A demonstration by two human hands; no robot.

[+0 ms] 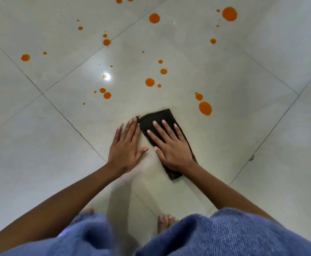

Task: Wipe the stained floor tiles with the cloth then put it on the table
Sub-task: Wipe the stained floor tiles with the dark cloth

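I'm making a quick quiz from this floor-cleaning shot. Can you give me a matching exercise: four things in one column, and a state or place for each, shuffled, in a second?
Column 1
1. right hand
2. left hand
3. cloth
4. orange stains

Column 2
A. dark, folded, lying on the floor
B. pressed flat on the cloth
C. scattered ahead, not yet wiped
D. flat on bare tile beside the cloth

Pairs: 1-B, 2-D, 3-A, 4-C

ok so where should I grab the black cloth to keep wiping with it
Take the black cloth by its far short edge, coming from above. It lies flat and folded under the right hand, so that uncovered end is free to pinch; the left hand rests flat on the tile beside it.
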